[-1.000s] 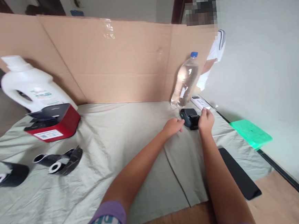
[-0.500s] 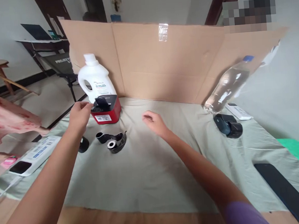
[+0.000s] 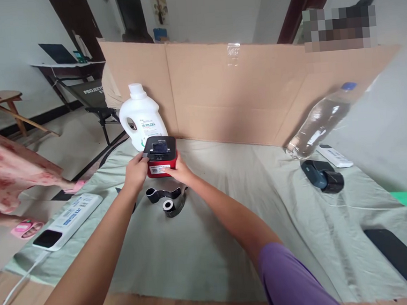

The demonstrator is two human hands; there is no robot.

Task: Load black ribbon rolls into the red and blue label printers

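A small red-and-black label printer point(image 3: 162, 156), with a white sticker on its front, sits between my two hands. My left hand point(image 3: 136, 173) is closed on its left side, fingers at the top edge. Gripping the opposite side is my right hand point(image 3: 181, 170), with the thumb across the lower front. Whether the printer's base touches the cloth is hard to tell. Just in front lies a loose black ribbon point(image 3: 171, 192) with a small white-cored roll point(image 3: 167, 205). Behind the printer stands a white detergent bottle point(image 3: 142, 117).
A cardboard panel point(image 3: 227, 94) closes the back of the cloth-covered table point(image 3: 226, 259). To the right are a leaning clear bottle point(image 3: 323, 122), a black device point(image 3: 323, 176) and a dark flat slab point(image 3: 402, 259). A white power strip point(image 3: 68, 222) lies left. People stand nearby.
My right hand has moved left onto the printer, and my left hand has closed on its other side. The flap that stood up on its top now lies lower. The view has shifted slightly.
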